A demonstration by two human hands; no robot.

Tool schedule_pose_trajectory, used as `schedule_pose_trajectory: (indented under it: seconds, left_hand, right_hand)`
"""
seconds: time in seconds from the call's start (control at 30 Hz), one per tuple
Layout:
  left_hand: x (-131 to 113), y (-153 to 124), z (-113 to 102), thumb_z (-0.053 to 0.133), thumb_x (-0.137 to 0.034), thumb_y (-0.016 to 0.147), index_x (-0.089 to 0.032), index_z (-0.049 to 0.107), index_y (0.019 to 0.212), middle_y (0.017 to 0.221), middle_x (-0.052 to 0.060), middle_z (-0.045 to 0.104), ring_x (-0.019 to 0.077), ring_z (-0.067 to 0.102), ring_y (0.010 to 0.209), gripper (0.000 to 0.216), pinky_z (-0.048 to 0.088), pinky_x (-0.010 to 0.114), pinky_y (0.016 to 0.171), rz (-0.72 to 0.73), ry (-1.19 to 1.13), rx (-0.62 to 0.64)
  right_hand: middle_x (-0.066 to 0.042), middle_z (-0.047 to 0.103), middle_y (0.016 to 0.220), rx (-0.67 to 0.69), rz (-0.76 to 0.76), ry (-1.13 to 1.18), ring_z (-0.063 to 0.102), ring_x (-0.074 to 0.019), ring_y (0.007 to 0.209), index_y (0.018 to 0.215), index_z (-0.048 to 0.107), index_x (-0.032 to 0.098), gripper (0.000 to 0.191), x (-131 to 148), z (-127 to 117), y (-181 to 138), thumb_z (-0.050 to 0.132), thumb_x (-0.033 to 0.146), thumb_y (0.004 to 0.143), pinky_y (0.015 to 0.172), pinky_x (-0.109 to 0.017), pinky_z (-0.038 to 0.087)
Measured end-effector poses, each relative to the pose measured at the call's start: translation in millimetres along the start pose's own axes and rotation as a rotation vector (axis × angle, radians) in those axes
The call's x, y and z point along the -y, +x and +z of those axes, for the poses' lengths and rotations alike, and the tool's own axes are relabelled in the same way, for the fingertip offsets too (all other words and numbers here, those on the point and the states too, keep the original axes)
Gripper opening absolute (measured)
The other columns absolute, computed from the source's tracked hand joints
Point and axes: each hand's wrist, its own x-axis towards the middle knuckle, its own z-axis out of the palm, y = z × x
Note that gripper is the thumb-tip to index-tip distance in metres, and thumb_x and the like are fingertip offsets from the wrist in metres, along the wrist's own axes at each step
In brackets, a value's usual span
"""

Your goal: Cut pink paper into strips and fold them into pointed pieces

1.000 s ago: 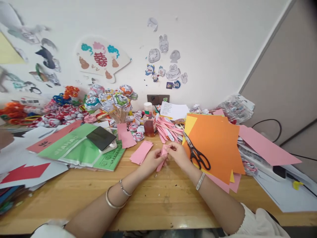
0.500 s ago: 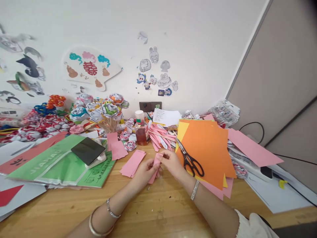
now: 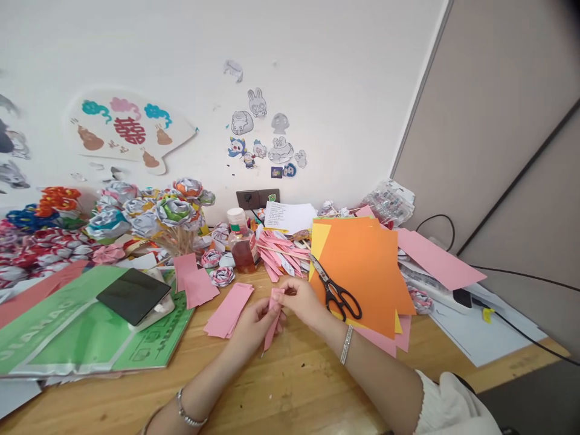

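Between my two hands is a narrow strip of pink paper, held upright above the wooden table. My left hand grips it from the left, thumb on its face and fingers behind. Thumb and fingertips of my right hand pinch its upper end. A stack of pink paper strips lies just left of my left hand. Black-handled scissors rest on orange paper to the right of my right hand.
A green packet with a black tablet on it lies at left. Behind stand a glue bottle, paper flowers and a pile of folded pink strips. A power strip with cables lies at right.
The camera view has turned to the right, so everything sits further left. Both hands still hold the pink strip, which now appears narrower and more upright.
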Motion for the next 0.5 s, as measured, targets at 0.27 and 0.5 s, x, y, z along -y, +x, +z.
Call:
schedule_pose_trajectory:
  seconds: [0.27,0.5]
  left_hand:
    - [-6,-2,1,0.046,-0.049,0.077,-0.014,0.058,0.069,0.057,0.001,0.060,0.0129,0.055,0.050,0.038,0.043,0.024,0.050,-0.064,-0.026,-0.012]
    - [0,-1,-2,0.044,-0.052,0.078,-0.014,0.060,0.072,0.054,0.003,0.063,0.0155,0.059,0.051,0.041,0.045,0.025,0.051,-0.091,0.017,0.000]
  right_hand:
    - [0.000,0.054,0.060,-0.010,0.073,0.073,0.047,-0.0111,0.053,0.060,0.054,0.015,0.025,11,4,-6,0.060,0.038,0.069,0.051,-0.023,0.038]
    - [0.002,0.051,0.057,0.014,0.093,0.146,0.043,-0.0091,0.046,0.060,0.054,0.015,0.026,14,5,-7,0.060,0.039,0.069,0.044,-0.022,0.034]
